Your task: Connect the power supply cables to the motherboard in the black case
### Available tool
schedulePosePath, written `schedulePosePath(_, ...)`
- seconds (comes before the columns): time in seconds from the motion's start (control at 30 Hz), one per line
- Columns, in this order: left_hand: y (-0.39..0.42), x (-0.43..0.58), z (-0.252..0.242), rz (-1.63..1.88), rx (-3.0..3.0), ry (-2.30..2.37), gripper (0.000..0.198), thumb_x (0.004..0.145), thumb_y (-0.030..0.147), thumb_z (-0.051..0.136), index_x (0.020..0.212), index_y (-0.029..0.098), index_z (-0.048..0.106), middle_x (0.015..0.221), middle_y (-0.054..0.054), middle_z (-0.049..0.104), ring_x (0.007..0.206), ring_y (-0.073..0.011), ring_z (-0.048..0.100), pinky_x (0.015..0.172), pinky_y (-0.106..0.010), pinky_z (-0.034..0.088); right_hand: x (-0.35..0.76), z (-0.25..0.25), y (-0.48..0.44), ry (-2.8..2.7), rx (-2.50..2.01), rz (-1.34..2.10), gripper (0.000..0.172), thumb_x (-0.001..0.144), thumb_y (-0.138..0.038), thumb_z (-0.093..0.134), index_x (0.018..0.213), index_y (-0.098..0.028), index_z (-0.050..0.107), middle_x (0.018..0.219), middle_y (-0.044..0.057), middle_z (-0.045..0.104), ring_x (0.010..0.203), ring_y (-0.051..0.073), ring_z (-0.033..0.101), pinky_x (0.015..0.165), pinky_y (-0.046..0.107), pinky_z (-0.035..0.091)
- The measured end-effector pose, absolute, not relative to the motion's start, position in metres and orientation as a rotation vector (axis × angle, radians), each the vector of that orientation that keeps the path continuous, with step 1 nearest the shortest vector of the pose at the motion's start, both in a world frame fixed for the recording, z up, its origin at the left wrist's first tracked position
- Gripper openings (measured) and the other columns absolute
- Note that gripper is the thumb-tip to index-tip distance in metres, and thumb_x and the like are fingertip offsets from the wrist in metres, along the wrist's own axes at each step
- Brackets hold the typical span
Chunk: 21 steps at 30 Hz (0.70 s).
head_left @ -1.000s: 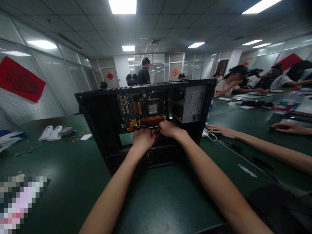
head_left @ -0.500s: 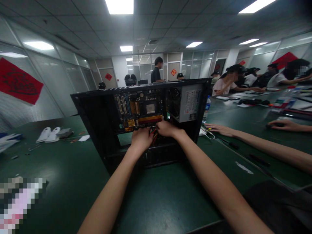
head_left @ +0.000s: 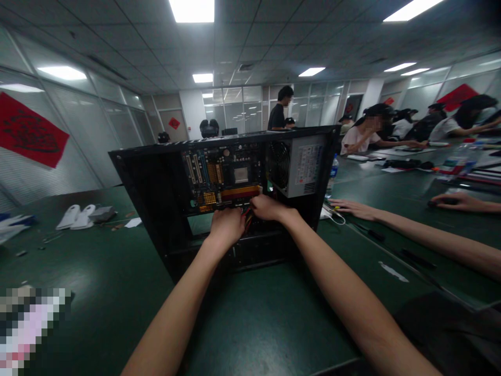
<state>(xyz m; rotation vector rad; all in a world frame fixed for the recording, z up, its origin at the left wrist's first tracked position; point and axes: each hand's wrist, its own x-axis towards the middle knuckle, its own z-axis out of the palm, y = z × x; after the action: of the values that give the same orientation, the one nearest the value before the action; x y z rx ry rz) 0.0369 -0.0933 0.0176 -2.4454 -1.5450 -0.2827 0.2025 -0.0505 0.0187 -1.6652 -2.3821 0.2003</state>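
An open black computer case (head_left: 146, 209) stands on the green table. Inside it are a motherboard (head_left: 230, 166) and, at the upper right, a grey power supply (head_left: 306, 164) with a black fan. Both my hands reach into the case just under the motherboard. My left hand (head_left: 226, 227) is closed round a bundle of coloured cables (head_left: 248, 219). From the right, my right hand (head_left: 270, 208) curls closed against the same red, orange and black cables. The fingertips of both hands and the cable ends are hidden.
White slippers (head_left: 76, 216) and a grey block (head_left: 102, 214) lie at left. Another person's hand (head_left: 354, 209) rests on the table at right, near a water bottle (head_left: 332, 175) and dark tools (head_left: 418, 258). A dark bag-like shape (head_left: 446, 329) fills the lower right.
My hands and the cables stay almost in place. The case's left side has shifted slightly leftward in view. A standing person in the background has moved right.
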Motion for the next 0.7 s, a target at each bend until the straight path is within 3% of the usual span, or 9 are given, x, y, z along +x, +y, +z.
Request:
schedulePosePath(0.33,-0.093,0.038,0.017,-0.275,-2.468,-1.587,0.039,0.101,0.036,0.037,0.114,0.016,0.068,0.106,-0.018,0.073,0.098,-0.0331,0.070,0.086,-0.044,0.051,0.197,0.022,-0.057,-2.357,-1.868,0.020,0.035,0.091,-0.018,0.049,0.116,-0.009,0.071,0.119,0.023,0.068,0.108,0.029,0.068,0.086,0.032,0.050)
schedulePosePath(0.47,-0.095,0.039,0.017,-0.295,-2.455,-1.583,0.040,0.101,0.037,0.036,0.114,0.015,0.067,0.106,-0.018,0.073,0.097,-0.0341,0.070,0.084,-0.045,0.050,0.199,0.022,-0.058,-2.348,-1.844,0.038,0.035,0.091,-0.019,0.050,0.119,-0.010,0.070,0.122,0.022,0.068,0.114,0.027,0.065,0.092,0.031,0.047)
schedulePosePath(0.6,-0.096,0.037,0.016,-0.348,-2.434,-1.603,0.038,0.101,0.036,0.038,0.110,0.016,0.069,0.105,-0.017,0.073,0.103,-0.0337,0.068,0.094,-0.049,0.044,0.200,0.023,-0.061,-2.382,-1.770,0.098,0.035,0.094,-0.018,0.049,0.121,-0.010,0.069,0.123,0.022,0.068,0.116,0.026,0.064,0.094,0.028,0.046)
schedulePosePath(0.7,-0.090,0.031,0.016,-0.466,-2.424,-1.645,0.035,0.101,0.032,0.038,0.114,0.019,0.068,0.113,-0.014,0.072,0.110,-0.0300,0.065,0.097,-0.045,0.044,0.197,0.030,-0.067,-2.373,-1.799,0.071,0.035,0.093,-0.015,0.051,0.124,-0.010,0.067,0.124,0.023,0.067,0.117,0.027,0.063,0.094,0.030,0.046)
